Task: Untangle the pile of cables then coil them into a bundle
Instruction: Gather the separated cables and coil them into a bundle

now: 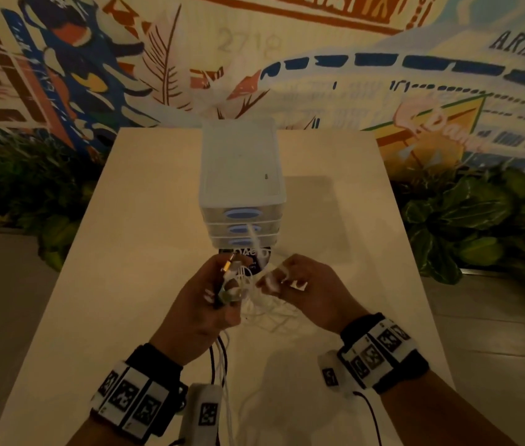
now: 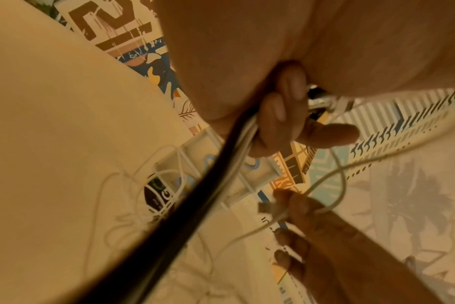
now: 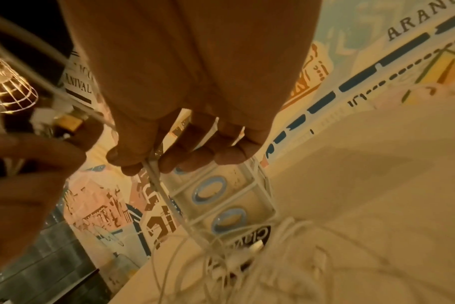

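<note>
Head view — two hands [image 1: 203, 304] [image 1: 306, 292], three drawers [image 1: 242, 229].

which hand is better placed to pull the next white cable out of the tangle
Probably the right hand: it already pinches a white cable running into the tangle, while the left hand is full, gripping the gathered cables.

Café-like public interior: painted mural wall [image 1: 383, 59] (planters [image 1: 480, 220] beneath), caged lamp [image 3: 8, 82]
</note>
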Action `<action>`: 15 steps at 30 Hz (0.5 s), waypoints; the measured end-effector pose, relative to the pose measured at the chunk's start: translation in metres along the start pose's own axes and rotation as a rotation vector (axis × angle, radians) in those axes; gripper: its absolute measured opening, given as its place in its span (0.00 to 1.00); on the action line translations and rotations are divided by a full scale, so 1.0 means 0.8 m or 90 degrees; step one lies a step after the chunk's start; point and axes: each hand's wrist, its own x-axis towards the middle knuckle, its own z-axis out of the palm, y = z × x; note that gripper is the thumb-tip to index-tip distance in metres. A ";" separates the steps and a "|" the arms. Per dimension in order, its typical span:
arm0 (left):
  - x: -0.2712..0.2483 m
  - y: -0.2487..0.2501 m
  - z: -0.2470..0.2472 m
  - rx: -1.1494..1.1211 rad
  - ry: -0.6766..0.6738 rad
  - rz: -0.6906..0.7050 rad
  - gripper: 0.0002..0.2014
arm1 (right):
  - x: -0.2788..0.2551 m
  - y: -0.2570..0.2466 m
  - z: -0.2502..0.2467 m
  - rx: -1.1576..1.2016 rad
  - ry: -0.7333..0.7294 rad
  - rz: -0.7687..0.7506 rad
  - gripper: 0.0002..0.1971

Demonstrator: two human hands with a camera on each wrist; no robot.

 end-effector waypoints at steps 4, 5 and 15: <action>0.001 -0.012 0.010 0.170 0.037 -0.040 0.32 | 0.014 -0.020 -0.014 0.258 0.028 0.074 0.06; 0.004 -0.014 0.014 0.208 0.064 -0.040 0.31 | 0.017 -0.021 -0.015 0.266 0.028 0.082 0.11; 0.024 -0.055 0.030 0.255 0.068 -0.112 0.10 | 0.014 -0.029 -0.015 0.363 0.107 0.088 0.15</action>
